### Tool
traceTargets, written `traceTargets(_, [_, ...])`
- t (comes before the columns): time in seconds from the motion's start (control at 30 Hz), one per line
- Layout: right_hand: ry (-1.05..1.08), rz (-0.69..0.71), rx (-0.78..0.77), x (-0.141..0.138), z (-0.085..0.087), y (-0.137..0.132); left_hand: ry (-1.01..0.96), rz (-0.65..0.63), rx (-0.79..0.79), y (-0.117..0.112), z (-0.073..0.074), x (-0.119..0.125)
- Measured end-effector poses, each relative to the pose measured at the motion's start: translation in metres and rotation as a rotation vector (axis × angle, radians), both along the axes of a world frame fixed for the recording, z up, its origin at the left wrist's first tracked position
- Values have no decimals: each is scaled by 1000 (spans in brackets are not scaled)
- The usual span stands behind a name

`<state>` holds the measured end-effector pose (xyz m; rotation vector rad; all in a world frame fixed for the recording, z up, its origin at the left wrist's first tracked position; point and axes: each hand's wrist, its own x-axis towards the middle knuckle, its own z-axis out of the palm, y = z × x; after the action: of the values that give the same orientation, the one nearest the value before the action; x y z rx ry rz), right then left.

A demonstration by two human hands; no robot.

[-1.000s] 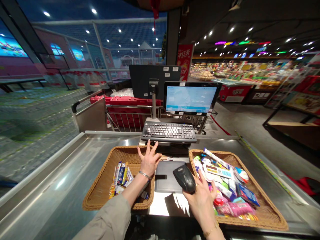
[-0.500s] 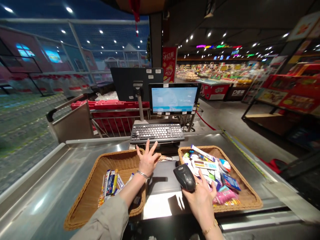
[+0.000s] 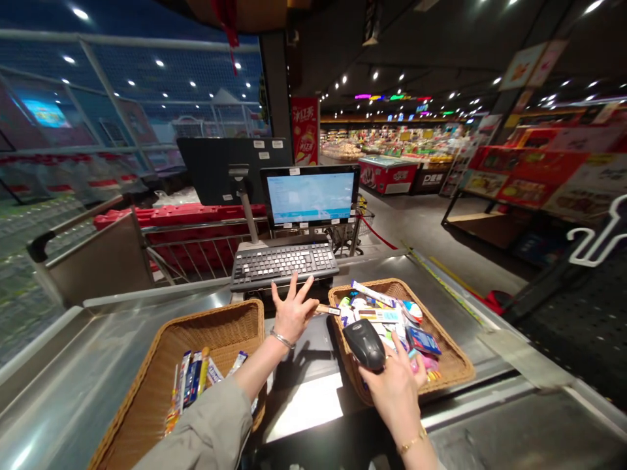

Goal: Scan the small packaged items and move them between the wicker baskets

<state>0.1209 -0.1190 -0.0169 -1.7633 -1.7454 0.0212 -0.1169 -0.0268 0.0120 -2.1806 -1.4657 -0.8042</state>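
Observation:
My left hand [image 3: 292, 316] is above the counter between two wicker baskets. A slim brown snack bar [image 3: 329, 309] with a white barcode label sticks out from its thumb side, pinched there, while the other fingers spread up toward the keyboard [image 3: 284, 264]. My right hand [image 3: 396, 385] grips a black barcode scanner [image 3: 363, 343], its head pointing up and left, over the right wicker basket [image 3: 455, 365]. That basket is full of small wrapped snacks, among them a blue packet [image 3: 423, 340]. Several wrapped bars [image 3: 193, 375] lie in the left wicker basket [image 3: 142, 365], partly behind my left sleeve.
A lit monitor [image 3: 311, 198] stands behind the keyboard, with a second dark screen [image 3: 210, 170] facing away beside it. The metal counter [image 3: 53, 385] runs under both baskets. A metal cart with red contents [image 3: 196, 254] stands beyond, and a white hook [image 3: 595, 235] is at right.
The view has turned right, so the baskets and screens sit further left. The snack bar has come nearer to the scanner and right basket. Both hands keep their hold.

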Motion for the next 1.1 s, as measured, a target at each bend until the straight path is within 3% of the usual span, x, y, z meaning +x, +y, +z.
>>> traceTargets(0.5, [53,-234,71,49,-6,3,-1,-159,-44,20,-4,64])
traceTargets(0.7, [112,-358,81,74,-5,4,-4,-162,-96,20,-8,94])
traceTargets(1.1, [27,-477,130,100,-10,7,9,-221,-186,23,-31,141])
